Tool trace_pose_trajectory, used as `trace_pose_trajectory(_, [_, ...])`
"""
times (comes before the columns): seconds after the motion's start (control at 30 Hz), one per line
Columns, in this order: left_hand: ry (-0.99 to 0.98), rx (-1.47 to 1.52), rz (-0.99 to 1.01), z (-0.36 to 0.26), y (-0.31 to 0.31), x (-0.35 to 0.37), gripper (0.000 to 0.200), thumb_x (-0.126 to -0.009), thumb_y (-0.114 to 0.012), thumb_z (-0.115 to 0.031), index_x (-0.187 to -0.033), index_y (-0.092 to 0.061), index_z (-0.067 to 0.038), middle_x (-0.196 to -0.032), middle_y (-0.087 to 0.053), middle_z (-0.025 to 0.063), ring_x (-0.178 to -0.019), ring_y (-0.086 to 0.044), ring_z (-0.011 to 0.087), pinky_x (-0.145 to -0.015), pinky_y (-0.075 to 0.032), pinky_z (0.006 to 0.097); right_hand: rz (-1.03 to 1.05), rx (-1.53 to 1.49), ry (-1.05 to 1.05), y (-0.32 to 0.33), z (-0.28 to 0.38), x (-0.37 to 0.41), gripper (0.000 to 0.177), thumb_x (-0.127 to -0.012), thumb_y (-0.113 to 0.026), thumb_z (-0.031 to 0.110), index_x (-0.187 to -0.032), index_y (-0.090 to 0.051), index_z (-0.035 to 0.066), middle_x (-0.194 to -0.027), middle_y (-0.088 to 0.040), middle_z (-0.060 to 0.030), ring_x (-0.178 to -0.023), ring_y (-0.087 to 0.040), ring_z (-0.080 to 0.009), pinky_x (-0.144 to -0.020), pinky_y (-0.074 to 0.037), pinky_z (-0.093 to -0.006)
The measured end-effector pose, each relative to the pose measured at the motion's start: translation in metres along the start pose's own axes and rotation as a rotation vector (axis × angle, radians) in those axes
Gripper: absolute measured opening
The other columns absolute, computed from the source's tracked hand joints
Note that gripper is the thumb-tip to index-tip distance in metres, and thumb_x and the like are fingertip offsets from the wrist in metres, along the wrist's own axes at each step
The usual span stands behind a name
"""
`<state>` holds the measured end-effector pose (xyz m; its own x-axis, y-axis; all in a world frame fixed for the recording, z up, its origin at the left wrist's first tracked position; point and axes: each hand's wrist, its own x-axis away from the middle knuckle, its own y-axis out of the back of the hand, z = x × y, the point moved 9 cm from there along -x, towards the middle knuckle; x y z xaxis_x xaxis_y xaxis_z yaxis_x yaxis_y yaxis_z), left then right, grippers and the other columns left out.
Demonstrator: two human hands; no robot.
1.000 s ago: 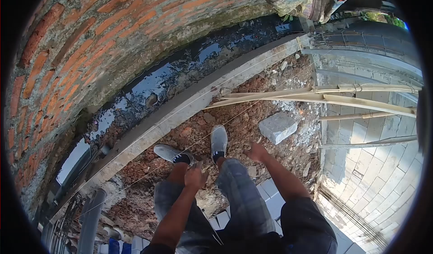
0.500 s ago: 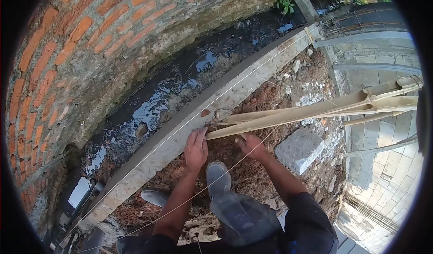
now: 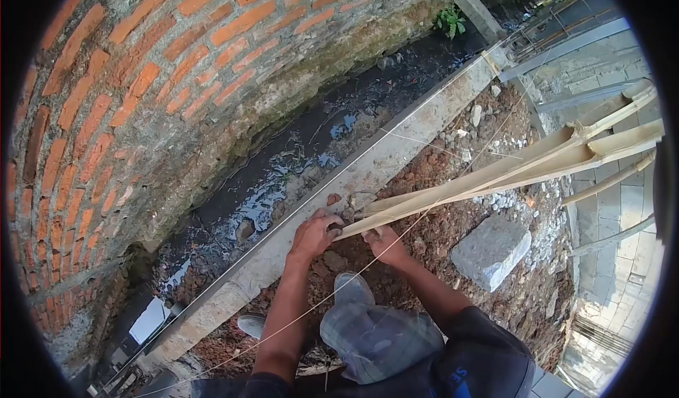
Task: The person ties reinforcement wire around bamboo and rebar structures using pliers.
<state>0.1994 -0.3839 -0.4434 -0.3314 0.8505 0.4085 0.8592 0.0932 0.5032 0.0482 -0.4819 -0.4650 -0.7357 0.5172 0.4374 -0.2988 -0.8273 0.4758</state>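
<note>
Left hand (image 3: 315,232) — now on bamboo (image 3: 495,179)

The ground (image 3: 431,246) here is raw red earth mixed with rubble, running along the near side of a long concrete curb (image 3: 382,165). A grey stone block (image 3: 490,251) sits on the dirt well back from the curb, tilted a little. Bamboo slats (image 3: 495,175) come down at a slant, their tips reaching the soil just beside the curb. A scatter of pale gravel (image 3: 506,201) lies under the slats, further from the curb, and a few loose stones (image 3: 475,115) rest near the curb's far end. Two grey shoes (image 3: 351,288) stand on the earth just short of the curb. On the curb's other side lies a ditch (image 3: 297,165) of dark water.
</note>
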Motion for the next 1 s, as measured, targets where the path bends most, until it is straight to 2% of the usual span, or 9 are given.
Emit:
trace_pose_trajectory(0.1, [-0.081,-0.004,-0.151,0.018,0.002,0.010,0.014,-0.080,-0.060,-0.012,-0.093,-0.064,-0.007,-0.105,-0.060,0.0144,-0.097,-0.058,0.0343,-0.082,-0.046,0.0421,-0.016,-0.048,0.057,0.008,0.019,0.006,0.036,-0.094,-0.052,0.026,-0.119,-0.056,0.001,-0.110,-0.061,-0.0268,-0.106,-0.057,-0.0432,-0.088,-0.046,-0.0457])
trace_pose_trajectory(0.27, [-0.006,-0.040,0.021,0.026,-0.012,0.040,0.021,-0.079,-0.058,-0.006,-0.099,-0.061,-0.008,-0.110,-0.060,0.0155,-0.099,-0.059,0.0378,-0.083,-0.048,0.0429,0.024,-0.004,-0.068,0.026,-0.014,0.021,0.034,-0.092,-0.053,0.028,-0.115,-0.058,0.003,-0.099,-0.065,-0.0242,-0.097,-0.061,-0.0420,-0.084,-0.048,-0.0467])
trace_pose_trajectory(0.43, [-0.215,-0.214,-0.122,-0.026,0.004,0.022,0.058,-0.074,-0.054,0.003,-0.128,-0.057,-0.018,-0.133,-0.049,0.0191,-0.115,-0.051,0.0391,-0.094,-0.045,0.0421,0.086,0.308,-0.176,0.087,-0.058,0.015,0.024,-0.086,-0.056,0.025,-0.099,-0.065,0.007,-0.094,-0.066,-0.0215,-0.091,-0.063,-0.0395,-0.080,-0.049,-0.0473])
trace_pose_trajectory(0.57, [-0.178,-0.379,0.018,-0.012,-0.019,0.012,0.072,-0.068,-0.050,0.007,-0.134,-0.054,-0.023,-0.144,-0.037,0.0218,-0.120,-0.045,0.0429,-0.099,-0.040,0.0462,-0.313,0.321,-0.312,0.199,-0.075,0.010,0.024,-0.086,-0.055,0.026,-0.097,-0.066,0.007,-0.092,-0.066,-0.0216,-0.089,-0.063,-0.0400,-0.080,-0.050,-0.0479])
trace_pose_trajectory(0.7, [-0.188,-0.404,-0.055,-0.010,-0.023,0.017,0.056,-0.072,-0.055,-0.002,-0.126,-0.060,-0.016,-0.147,-0.033,0.0209,-0.119,-0.043,0.0409,-0.100,-0.039,0.0471,-0.775,0.226,0.197,0.269,-0.130,-0.028,0.031,-0.087,-0.055,0.027,-0.104,-0.064,0.002,-0.101,-0.066,-0.0219,-0.098,-0.061,-0.0398,-0.085,-0.049,-0.0438])
trace_pose_trajectory(0.77, [-0.215,-0.409,-0.124,-0.008,-0.024,0.021,0.051,-0.069,-0.058,-0.002,-0.119,-0.063,-0.010,-0.143,-0.038,0.0211,-0.120,-0.044,0.0405,-0.099,-0.040,0.0470,-0.853,0.035,0.107,0.279,-0.214,-0.057,0.031,-0.087,-0.057,0.025,-0.108,-0.061,0.002,-0.099,-0.066,-0.0172,-0.097,-0.062,-0.0345,-0.084,-0.049,-0.0422])
trace_pose_trajectory(0.87, [-0.292,-0.301,-0.259,-0.011,-0.018,0.032,0.038,-0.067,-0.063,-0.001,-0.105,-0.065,-0.003,-0.130,-0.053,0.0213,-0.115,-0.051,0.0399,-0.097,-0.042,0.0471,-0.870,-0.015,-0.271,0.303,-0.225,-0.095,0.041,-0.081,-0.066,0.032,-0.111,-0.061,0.004,-0.097,-0.063,-0.0170,-0.101,-0.059,-0.0328,-0.091,-0.047,-0.0428])
trace_pose_trajectory(0.9, [-0.280,-0.298,-0.276,-0.010,-0.016,0.033,0.038,-0.067,-0.063,-0.001,-0.105,-0.065,-0.003,-0.130,-0.053,0.0213,-0.115,-0.051,0.0399,-0.097,-0.042,0.0471,-0.842,0.921,0.008,0.299,-0.169,-0.110,0.043,-0.081,-0.064,0.029,-0.118,-0.059,0.006,-0.105,-0.062,-0.0209,-0.106,-0.057,-0.0341,-0.097,-0.044,-0.0451])
trace_pose_trajectory(1.0, [-0.263,-0.269,-0.312,-0.009,-0.006,0.042,0.032,-0.069,-0.067,-0.005,-0.100,-0.064,-0.004,-0.125,-0.057,0.0190,-0.111,-0.055,0.0379,-0.094,-0.045,0.0445,-0.460,0.763,-0.164,0.307,-0.134,-0.133,0.061,-0.085,-0.057,0.032,-0.135,-0.042,0.001,-0.132,-0.047,-0.0238,-0.120,-0.042,-0.0462,-0.102,-0.034,-0.0528])
